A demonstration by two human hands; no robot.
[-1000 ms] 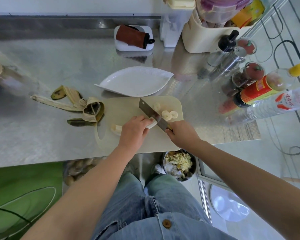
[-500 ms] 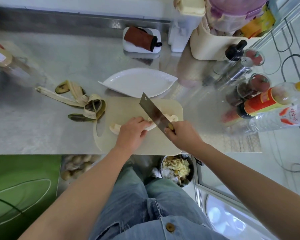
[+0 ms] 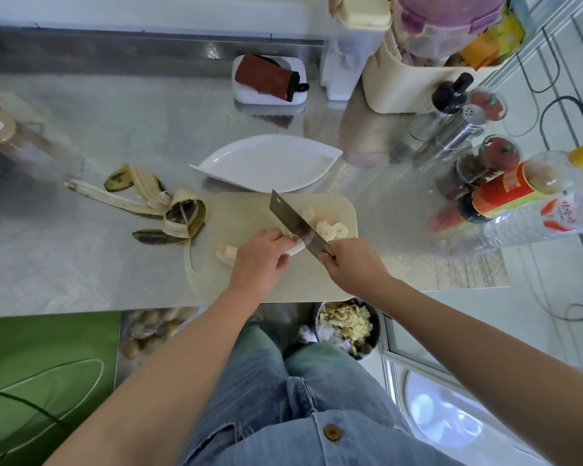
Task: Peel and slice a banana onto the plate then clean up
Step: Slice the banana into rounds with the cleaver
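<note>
Cutting board [image 3: 249, 213] is our marker, sitting at the near edge of the steel counter [image 3: 115, 129]. Peeled banana [image 3: 228, 254] lies across the board's middle, stub end poking out twd the board's left side. L hand [image 3: 258, 264] is on top of it, fingers curled down over the fruit & bunched together, pinning it to the board. Thumb is tucked under, can't see it.

R hand [image 3: 354, 264] is over the board's near-right corner, fingers wrapped tight round the handle of the cleaver [image 3: 293, 223]; handle is mostly hidden in the fist. Blade runs diagonally up twd the board's far edge, its edge meeting the banana just beside the L fingertips. Can't tell whether it is all the way through.

Cut slices [image 3: 330, 229] sit in a little overlapping heap on the board's right side, just past the blade, w/ one more nearer the far edge. White leaf-shaped plate [image 3: 266, 163] is just behind the board, no fruit on it. Peel [image 3: 169, 210] is splayed on the counter off the board's left edge, touching that edge. Scrap bin [image 3: 345, 326] is on the floor below the board's near-right corner. Sauce bottles [image 3: 505, 193] lie well right of the board.
</note>
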